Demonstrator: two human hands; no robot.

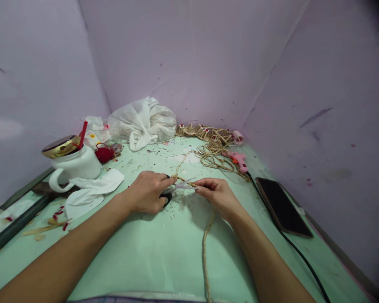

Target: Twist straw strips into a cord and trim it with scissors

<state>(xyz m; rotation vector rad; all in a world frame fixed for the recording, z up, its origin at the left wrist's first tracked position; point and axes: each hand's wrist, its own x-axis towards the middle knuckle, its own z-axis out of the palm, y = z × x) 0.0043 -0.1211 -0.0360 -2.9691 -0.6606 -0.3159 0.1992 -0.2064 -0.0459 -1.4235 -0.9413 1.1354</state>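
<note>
We are making out a small printed bag (96,135) near the far left corner of the worktop (164,261), its red print and yellow emblem too small for us to be reading. Around the middle, our left hand (150,191) is curling partly closed about the black handles of a pair of scissors (169,197), whose blades are pointing rightward. Our right hand (216,194) is pinching a length of twine (186,181) between thumb and fingers, right by the blade tips. A cord (204,248) is running from below that hand to the near edge, where a broad green stretch is lying between our forearms. A dark-screened phone (284,206) is lying along the right edge, with a black cable (298,252) passing beside it. Toward the far right corner, a pink glue gun (239,160) is resting beside a tangle of twine (214,147), and a white mug (77,165) is standing near the left edge.
</note>
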